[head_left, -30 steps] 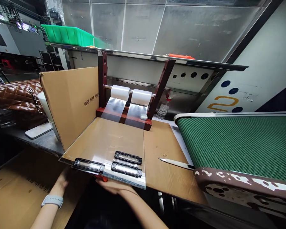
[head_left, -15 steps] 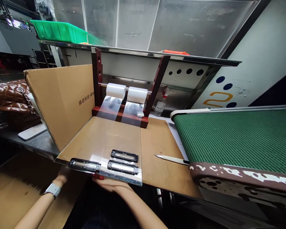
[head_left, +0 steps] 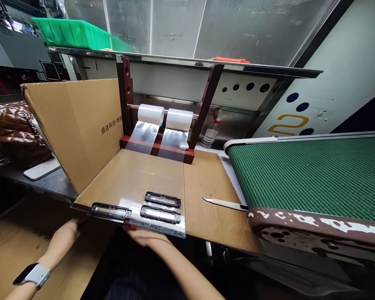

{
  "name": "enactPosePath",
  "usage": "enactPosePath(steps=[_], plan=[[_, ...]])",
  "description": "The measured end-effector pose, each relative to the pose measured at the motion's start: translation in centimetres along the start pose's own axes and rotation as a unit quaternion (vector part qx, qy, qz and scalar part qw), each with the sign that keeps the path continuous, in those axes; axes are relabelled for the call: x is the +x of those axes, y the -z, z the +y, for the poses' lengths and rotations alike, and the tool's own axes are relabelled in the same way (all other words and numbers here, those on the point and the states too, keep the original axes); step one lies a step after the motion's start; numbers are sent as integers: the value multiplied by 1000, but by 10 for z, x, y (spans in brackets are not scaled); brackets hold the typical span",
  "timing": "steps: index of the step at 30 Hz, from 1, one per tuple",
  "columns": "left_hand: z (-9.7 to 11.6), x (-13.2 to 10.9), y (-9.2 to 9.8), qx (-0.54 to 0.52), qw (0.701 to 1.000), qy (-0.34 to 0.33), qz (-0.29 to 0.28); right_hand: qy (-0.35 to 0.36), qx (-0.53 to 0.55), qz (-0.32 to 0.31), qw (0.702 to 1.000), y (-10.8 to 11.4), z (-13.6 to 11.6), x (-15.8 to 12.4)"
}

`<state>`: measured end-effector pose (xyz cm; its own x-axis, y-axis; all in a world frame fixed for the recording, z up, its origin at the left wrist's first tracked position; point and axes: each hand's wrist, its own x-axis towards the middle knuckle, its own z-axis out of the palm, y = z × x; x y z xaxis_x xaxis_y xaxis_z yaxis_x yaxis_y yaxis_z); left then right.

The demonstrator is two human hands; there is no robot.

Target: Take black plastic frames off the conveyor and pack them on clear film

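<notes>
My left hand (head_left: 64, 239), with a watch on its wrist, is below the front left corner of the clear sheet (head_left: 150, 173). Its fingers look curled together; what they may hold is hidden. At the sheet's front edge is my right hand (head_left: 148, 238), its fingers mostly out of sight beneath. A small red thing (head_left: 133, 227) shows by those fingers, too little to name. On the sheet lie three narrow black frames with clear middles: one at the left (head_left: 111, 211), one at the back right (head_left: 163, 199) and one at the front right (head_left: 160, 214).
Behind the sheet, a dark red stand (head_left: 189, 157) carries two rolls of clear film (head_left: 150, 114). A craft knife (head_left: 225, 203) lies on cardboard at right, beside a green conveyor belt (head_left: 312, 175). An upright cardboard panel (head_left: 75, 129) borders the left; a plastic bottle (head_left: 210, 135) stands behind.
My left hand has drawn back down and left from the sheet's front edge, and more of it shows. My right hand stays at the edge. The view has shifted slightly.
</notes>
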<state>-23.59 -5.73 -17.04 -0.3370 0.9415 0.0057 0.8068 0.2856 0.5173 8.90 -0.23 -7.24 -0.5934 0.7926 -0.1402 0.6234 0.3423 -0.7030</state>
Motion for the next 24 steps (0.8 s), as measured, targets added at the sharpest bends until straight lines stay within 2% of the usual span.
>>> enactPosePath(steps=[5,8,10,12,15,17,20,24], plan=[[-8,-38,17,9,998,-68,-14,6,-27,31,999,0,3,-8],[12,-72,31,-7,993,-108,-48,5,-47,53,997,-4,6,-33],[42,-91,44,-28,987,-144,-65,14,-62,65,996,-2,6,-59],[84,-103,59,-70,975,-203,-58,36,-71,71,994,6,2,-86],[154,-104,78,-110,942,-306,-86,138,-89,130,978,31,-8,-116],[190,-99,84,-110,916,-378,-74,217,-114,188,951,54,-16,-127],[221,-88,83,-85,887,-449,-69,274,-148,242,919,91,-28,-136],[233,-71,83,-67,868,-491,-35,288,-193,307,886,129,-36,-152]])
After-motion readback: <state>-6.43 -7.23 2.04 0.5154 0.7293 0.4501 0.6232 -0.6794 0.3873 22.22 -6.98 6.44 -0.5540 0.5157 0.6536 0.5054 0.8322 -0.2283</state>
